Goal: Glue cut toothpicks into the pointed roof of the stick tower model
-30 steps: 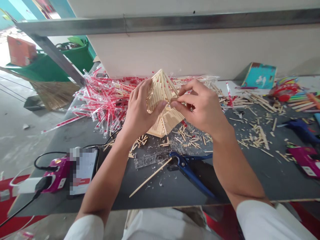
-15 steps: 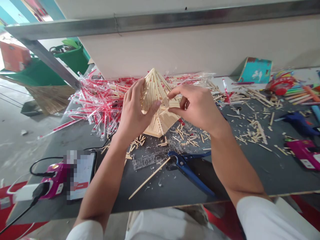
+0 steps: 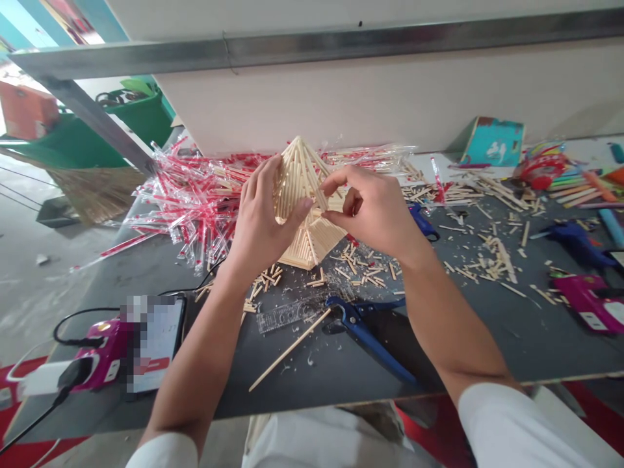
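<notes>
We hold the pointed stick model (image 3: 293, 182) just toward twelve o'clock from the middle of our view. Our left hand (image 3: 266, 214) grips its nine o'clock flank, thumb in front. At three o'clock, our right hand (image 3: 373, 211) pinches a slanting strut (image 3: 314, 182) between thumb and index finger. From the model, wrappers (image 3: 202, 208) lie at nine, a blue cutter (image 3: 373, 344) at five.

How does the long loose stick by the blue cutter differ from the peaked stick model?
The loose stick is one straight piece; the stick model has many, meeting at a peak. The loose stick lies on the tabletop; the stick model is held between the left hand and right hand. Both are pale tan.
</notes>
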A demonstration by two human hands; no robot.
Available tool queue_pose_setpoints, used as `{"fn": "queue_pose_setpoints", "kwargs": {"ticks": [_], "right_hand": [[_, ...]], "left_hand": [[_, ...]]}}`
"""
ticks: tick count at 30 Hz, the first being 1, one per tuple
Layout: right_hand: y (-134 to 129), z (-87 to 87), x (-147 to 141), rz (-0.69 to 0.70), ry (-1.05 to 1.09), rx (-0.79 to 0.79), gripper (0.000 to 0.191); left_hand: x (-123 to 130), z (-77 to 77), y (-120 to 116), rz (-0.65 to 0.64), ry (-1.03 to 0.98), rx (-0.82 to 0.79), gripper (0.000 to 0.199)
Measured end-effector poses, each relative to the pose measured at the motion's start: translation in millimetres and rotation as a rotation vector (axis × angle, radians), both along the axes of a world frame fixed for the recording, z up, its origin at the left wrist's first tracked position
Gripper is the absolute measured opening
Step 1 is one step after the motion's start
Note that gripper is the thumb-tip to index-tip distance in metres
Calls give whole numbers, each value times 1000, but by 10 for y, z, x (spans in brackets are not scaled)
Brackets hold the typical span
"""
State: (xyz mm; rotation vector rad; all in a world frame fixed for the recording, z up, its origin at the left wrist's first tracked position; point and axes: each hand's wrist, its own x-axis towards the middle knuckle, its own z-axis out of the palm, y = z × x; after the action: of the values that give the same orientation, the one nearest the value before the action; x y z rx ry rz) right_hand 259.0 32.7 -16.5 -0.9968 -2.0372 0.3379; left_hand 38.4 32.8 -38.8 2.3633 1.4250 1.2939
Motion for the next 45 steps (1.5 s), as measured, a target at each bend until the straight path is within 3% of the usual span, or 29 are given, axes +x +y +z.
{"fn": "queue_pose_setpoints", "kwargs": {"ticks": [7,14,29,34,37,41,45], "right_hand": [[-44,4,28,57,36,-114,38],[-37,-84,-121,-71,137,-73,19],[-64,-50,-208,-129,185,-104,20],[-82,3,-128,-90,142,-102,17],[-18,21,10,-155,143,-61,22],[199,-107,188,-306,148,-37,31],[399,-331,197,-195,87,-280,41]], "left_hand": [[-5,-11,-4,-4,8,-3,68],[5,-7,-8,-10,-11,-20,70],[2,-42,10,-3,14,-11,70],[-2,-37,-24,7,16,-24,68],[11,-11,-82,63,8,-61,69],[24,61,-189,120,35,-164,69],[22,126,-267,136,70,-244,78]]}}
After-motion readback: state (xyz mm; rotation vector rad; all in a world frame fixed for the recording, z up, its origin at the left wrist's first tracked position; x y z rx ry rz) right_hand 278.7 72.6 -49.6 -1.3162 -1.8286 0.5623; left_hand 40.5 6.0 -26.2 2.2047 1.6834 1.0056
